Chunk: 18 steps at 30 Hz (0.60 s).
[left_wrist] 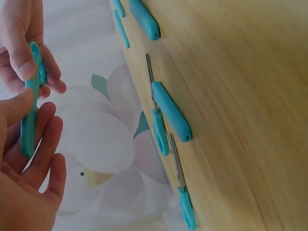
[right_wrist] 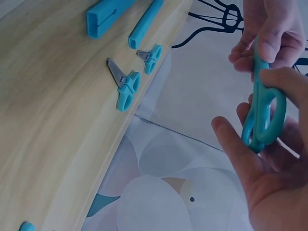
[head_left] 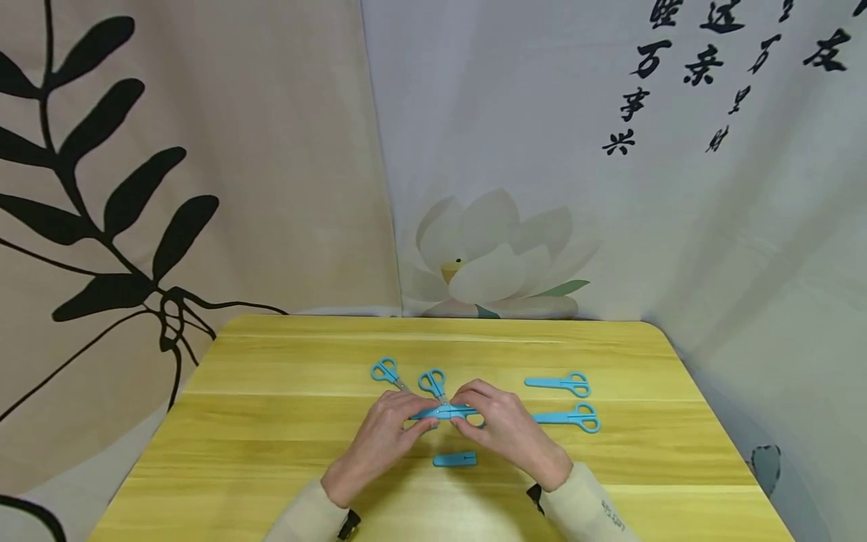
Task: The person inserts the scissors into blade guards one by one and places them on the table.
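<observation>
Since holding both ends probably steadies them, I see blue sheathed scissors (head_left: 445,412) above the bench (head_left: 271,452), just beyond the loose blade cover (head_left: 454,459), fingers of the left hand (head_left: 386,421) pinched nearly together on the sheath (left_wrist: 29,125), the right hand (head_left: 504,425) likewise on the handles (right_wrist: 281,115).

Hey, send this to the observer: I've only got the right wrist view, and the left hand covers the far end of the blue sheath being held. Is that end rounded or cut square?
Observer: Rounded. The left wrist view shows that end of the sheath, which the left hand holds.
Operator: Copy. What lies on the table to the right of the right hand?
Observer: Two sheathed pairs of blue scissors: the head view shows a farther pair and a nearer pair.
</observation>
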Each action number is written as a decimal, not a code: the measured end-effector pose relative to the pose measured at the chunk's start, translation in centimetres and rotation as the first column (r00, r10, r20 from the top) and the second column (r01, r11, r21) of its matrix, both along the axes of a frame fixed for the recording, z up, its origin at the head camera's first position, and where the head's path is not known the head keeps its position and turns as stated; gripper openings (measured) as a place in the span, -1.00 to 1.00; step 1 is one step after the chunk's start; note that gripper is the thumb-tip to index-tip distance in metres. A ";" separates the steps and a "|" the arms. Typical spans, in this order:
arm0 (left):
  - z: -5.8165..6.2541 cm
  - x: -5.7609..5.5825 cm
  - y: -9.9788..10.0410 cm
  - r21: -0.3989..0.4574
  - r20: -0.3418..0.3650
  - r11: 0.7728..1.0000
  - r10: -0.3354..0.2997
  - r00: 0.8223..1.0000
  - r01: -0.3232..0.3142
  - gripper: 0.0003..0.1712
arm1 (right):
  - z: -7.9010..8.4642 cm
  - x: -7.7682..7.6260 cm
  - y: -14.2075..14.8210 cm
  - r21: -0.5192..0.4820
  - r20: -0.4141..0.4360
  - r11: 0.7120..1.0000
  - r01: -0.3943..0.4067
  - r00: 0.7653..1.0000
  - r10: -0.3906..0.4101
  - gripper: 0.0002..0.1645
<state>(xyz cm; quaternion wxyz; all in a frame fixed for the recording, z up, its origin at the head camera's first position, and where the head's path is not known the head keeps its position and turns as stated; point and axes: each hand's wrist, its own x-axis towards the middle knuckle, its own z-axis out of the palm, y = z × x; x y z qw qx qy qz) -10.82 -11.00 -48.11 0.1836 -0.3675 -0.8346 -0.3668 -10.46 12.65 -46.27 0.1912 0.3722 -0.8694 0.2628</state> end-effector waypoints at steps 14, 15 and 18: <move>-0.3 0.0 0.5 -0.060 0.082 0.998 0.033 0.996 -0.028 -0.53 | -0.5 0.2 1.0 -0.012 0.027 1.000 0.021 0.999 -0.020 -0.76; -0.4 0.1 0.4 -0.066 0.097 0.997 0.037 0.995 -0.031 -0.46 | -0.6 0.2 1.2 -0.014 0.031 1.000 0.023 0.999 -0.022 -0.76; -0.6 0.3 -0.1 -0.075 0.147 0.996 0.051 0.988 -0.041 -0.30 | -0.8 0.4 1.7 -0.023 0.040 0.999 0.036 0.999 -0.035 -0.74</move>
